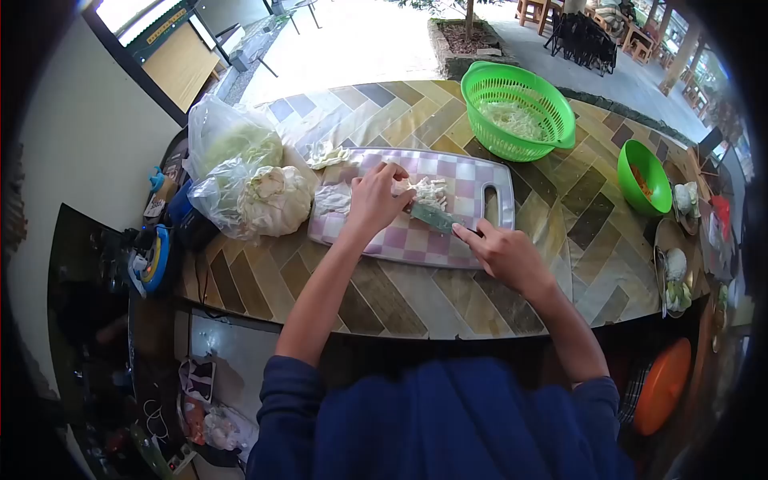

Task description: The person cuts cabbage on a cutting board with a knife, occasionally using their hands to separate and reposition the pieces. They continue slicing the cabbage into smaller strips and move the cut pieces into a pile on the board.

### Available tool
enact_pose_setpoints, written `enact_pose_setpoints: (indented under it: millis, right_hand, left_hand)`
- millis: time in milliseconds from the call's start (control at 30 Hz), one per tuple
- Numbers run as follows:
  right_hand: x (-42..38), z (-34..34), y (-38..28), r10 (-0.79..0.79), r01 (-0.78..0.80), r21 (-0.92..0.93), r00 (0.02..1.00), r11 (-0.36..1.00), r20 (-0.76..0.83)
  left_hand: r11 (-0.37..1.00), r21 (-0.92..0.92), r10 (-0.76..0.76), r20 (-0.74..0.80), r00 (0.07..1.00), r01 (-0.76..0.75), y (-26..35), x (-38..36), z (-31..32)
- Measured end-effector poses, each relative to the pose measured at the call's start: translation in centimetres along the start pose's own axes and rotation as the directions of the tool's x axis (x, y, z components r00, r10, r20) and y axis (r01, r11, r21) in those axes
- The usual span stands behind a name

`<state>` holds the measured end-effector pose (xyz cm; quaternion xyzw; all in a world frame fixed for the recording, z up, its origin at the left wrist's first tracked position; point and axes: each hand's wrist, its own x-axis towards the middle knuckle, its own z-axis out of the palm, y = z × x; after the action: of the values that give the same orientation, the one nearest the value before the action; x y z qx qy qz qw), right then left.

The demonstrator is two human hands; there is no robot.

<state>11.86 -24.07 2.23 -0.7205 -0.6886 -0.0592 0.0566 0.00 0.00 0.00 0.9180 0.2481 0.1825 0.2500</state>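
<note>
A pink-and-white checkered cutting board [408, 250] lies on the tiled table. My right hand [508, 252] grips the handle of a knife [434, 218], whose greenish blade points left over the board. The fingers of my left hand [378, 196] are bent over a piece of cabbage beside the blade tip; most of that piece is hidden under them. Cut cabbage [430, 192] lies in a small heap just beyond the blade. To the left of my left hand, a loose pale cabbage leaf [333, 198] rests on the board.
A whole cabbage [276, 202] and a clear plastic bag [228, 152] with pale green contents sit left of the board. Behind it, a green colander [518, 148] holds shredded cabbage. At right stand a green bowl [645, 192] with orange shreds and plates of vegetables [677, 276].
</note>
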Motion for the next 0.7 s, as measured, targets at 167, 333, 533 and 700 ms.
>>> enact_pose_setpoints:
  millis: [167,333,533,700]
  right_hand:
    - [-0.8,0.0,-0.2,0.019,-0.019,-0.006,0.999,1.000,-0.031]
    - [-1.1,-0.2,-0.8,0.075,-0.077,0.154,0.997,0.985,0.017]
    - [-0.4,1.4,-1.8,0.065,-0.062,0.364,0.998,0.929,0.005]
    - [1.4,2.2,-2.5,0.128,-0.123,0.350,0.992,0.929,0.010]
  left_hand:
    - [0.988,-0.056,0.146,0.032,0.989,-0.145,3.2,-0.4,-0.2]
    - [0.980,-0.145,0.141,0.004,0.990,-0.138,3.5,-1.0,1.0]
    - [0.971,-0.181,0.129,-0.145,0.981,-0.155,1.5,-2.3,-1.4]
    - [0.988,-0.120,0.071,-0.198,0.978,-0.096,-0.6,-4.9,-2.9]
